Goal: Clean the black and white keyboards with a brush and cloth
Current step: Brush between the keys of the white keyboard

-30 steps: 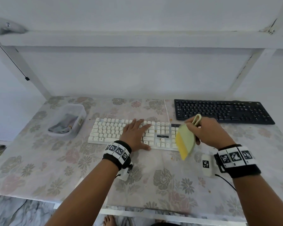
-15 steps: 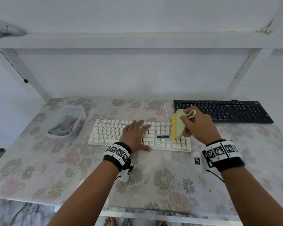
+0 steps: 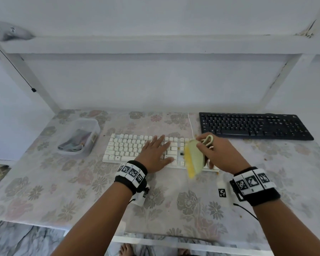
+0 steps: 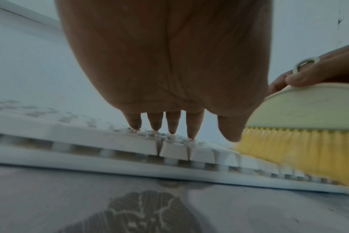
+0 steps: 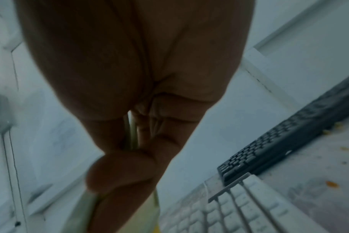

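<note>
Head view showed the right hand (image 3: 218,154) gripping the brush (image 3: 193,159) over the white keyboard (image 3: 126,146), the left hand (image 3: 155,154) flat on it; the black keyboard (image 3: 255,126) seemingly awaited cleaning.

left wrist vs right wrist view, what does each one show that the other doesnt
Only the left wrist view shows the left hand, its straight fingertips resting on the keys, and the brush's yellow bristles. Only the right wrist view shows the black keyboard and orange crumbs on the tablecloth. Both show the white keyboard, the brush and the right hand gripping it.
</note>
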